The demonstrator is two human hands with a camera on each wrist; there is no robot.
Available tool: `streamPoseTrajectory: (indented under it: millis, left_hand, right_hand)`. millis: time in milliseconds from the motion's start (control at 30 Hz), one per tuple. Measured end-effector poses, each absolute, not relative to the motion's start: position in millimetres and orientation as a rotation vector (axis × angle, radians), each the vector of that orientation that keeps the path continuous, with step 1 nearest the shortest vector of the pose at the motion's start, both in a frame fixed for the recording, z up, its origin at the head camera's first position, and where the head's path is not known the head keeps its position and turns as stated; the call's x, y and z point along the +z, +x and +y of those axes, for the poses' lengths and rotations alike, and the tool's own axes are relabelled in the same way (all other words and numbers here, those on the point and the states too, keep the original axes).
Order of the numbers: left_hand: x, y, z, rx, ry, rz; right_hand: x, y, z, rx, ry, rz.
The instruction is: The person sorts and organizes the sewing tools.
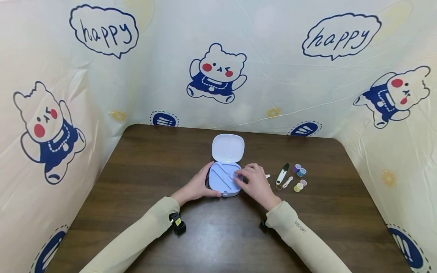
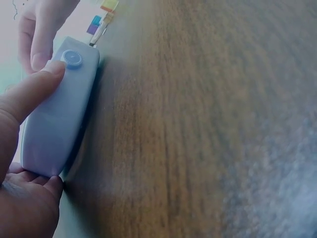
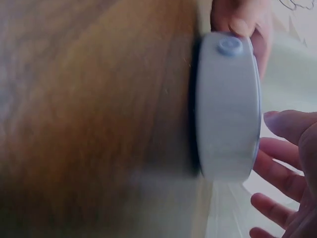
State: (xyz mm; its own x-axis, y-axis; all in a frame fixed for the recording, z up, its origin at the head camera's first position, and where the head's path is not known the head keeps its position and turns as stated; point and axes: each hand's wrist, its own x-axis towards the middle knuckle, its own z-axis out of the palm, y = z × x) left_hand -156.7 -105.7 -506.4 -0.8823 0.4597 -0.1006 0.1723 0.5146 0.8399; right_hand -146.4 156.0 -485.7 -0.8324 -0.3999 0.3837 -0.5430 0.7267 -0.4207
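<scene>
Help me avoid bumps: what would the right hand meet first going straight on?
The right hand would probably meet the blue tray in the open case first, though the gap is hard to judge.

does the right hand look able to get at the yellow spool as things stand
Probably yes: the right hand, at the open blue case, should pass over the black-and-white snips lying between it and the yellow spool; nothing covers the spool.
</scene>
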Motion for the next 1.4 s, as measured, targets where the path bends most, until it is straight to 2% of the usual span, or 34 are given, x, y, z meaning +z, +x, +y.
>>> streamPoseTrajectory:
  millis: [533, 867, 1400]
  left_hand:
    - [-506, -156, -107, 1.335, 0.539, 2.431]
    - [-506, -157, -106, 1.343, 0.547, 2.438]
    - [-508, -158, -107, 1.359, 0.555, 2.425]
  right_hand:
    - [-480, -133, 136, 0.427, 0.741, -2.744]
    - [-478, -131, 123, 0.394, 0.627, -2.777]
    - [-477, -134, 118, 0.42, 0.59, -2.757]
